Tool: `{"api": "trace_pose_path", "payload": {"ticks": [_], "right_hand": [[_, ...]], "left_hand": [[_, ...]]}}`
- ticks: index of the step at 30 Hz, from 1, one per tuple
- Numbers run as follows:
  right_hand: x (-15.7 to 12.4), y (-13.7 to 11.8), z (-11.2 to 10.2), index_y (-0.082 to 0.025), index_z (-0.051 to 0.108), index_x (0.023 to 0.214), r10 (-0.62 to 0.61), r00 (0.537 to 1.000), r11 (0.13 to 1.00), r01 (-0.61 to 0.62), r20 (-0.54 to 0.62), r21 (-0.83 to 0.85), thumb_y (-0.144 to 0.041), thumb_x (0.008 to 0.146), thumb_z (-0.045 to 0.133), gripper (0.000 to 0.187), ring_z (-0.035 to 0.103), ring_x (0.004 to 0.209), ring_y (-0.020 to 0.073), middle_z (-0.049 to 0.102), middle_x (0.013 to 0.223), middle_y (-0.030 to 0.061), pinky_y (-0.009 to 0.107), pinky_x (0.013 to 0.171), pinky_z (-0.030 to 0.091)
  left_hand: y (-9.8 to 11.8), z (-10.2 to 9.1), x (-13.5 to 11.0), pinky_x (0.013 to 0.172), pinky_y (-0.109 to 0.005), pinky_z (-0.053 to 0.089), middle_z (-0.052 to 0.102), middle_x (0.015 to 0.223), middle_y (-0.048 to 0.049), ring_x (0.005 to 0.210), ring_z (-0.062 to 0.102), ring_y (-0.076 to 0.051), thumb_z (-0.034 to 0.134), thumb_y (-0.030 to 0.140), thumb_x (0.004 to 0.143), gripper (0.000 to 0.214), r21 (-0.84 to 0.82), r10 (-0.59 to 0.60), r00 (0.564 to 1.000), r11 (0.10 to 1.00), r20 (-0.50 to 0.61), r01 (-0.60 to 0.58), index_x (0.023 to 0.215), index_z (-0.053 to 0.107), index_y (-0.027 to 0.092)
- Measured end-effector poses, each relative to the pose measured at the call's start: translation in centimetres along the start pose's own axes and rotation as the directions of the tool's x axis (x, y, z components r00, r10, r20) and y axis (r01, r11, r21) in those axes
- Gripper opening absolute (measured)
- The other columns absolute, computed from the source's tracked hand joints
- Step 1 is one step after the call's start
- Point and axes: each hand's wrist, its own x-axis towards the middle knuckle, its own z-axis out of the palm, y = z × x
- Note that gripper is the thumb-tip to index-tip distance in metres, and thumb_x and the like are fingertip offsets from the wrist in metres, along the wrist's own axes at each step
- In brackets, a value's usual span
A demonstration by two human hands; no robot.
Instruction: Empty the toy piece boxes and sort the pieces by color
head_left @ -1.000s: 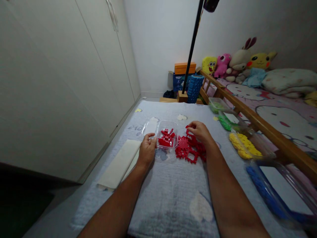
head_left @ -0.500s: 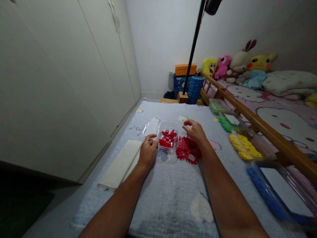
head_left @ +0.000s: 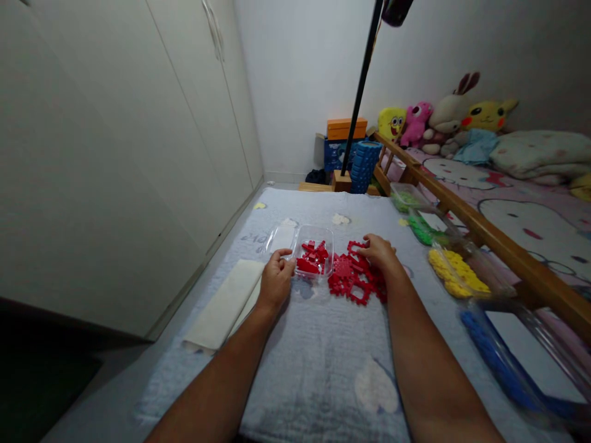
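On bluish cloth (head_left: 318, 357), bright red pieces (head_left: 342, 267) — flat, notch-edged, some open-centred

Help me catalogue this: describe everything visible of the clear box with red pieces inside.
The clear box looks like thin plastic, with rounded corners. It stands upright and open on the blue cloth, red pieces covering part of its floor. A clear lid lies open at left, perhaps hinged. The left hand seems to touch its left edge.

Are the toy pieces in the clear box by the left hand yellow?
No, the toy pieces inside the clear plastic box by the left hand are red.
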Motion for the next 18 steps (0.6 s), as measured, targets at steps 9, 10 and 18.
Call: {"api": "trace_pose_path", "payload": {"ticks": [9, 10, 18], "right_hand": [[-0.5, -0.3, -0.3, -0.021, 0.067, 0.080, -0.027, 0.999, 0.995, 0.030, -0.027, 0.098, -0.020, 0.073, 0.067, 0.007, 0.060, 0.076, 0.0166, 0.069, 0.082, 0.0026, 0.027, 0.069, 0.039], [-0.5, -0.3, -0.5, -0.020, 0.065, 0.078, -0.045, 0.999, 0.989, 0.049, -0.031, 0.139, -0.019, 0.073, 0.066, 0.005, 0.059, 0.073, 0.0156, 0.068, 0.077, 0.0013, 0.027, 0.067, 0.039], [-1.1, -3.1, -2.4, -0.021, 0.056, 0.074, -0.125, 0.970, 0.825, 0.218, -0.208, 0.522, -0.034, 0.071, 0.065, 0.016, 0.054, 0.064, 0.0154, 0.060, 0.067, -0.0017, 0.027, 0.062, 0.040]], "left_hand": [[-0.2, 0.0, 0.1, 0.055, -0.021, 0.036, 0.047, 0.056, 0.0091, 0.053, 0.046, -0.011, 0.062, 0.041, 0.082, 0.033, -0.016, 0.000, 1.000, 1.000, 0.013, 0.000, 0.106, 0.059, 0.019], [-0.3, 0.0, 0.1, 0.055, -0.021, 0.037, 0.048, 0.056, 0.0086, 0.053, 0.047, -0.011, 0.061, 0.042, 0.083, 0.033, -0.020, 0.000, 1.000, 1.000, 0.015, 0.000, 0.106, 0.060, 0.018], [-0.5, 0.0, 0.3, 0.057, -0.022, 0.039, 0.052, 0.060, 0.0063, 0.056, 0.049, -0.011, 0.057, 0.046, 0.087, 0.035, -0.025, 0.006, 1.000, 1.000, -0.002, -0.006, 0.106, 0.061, 0.017]]}}
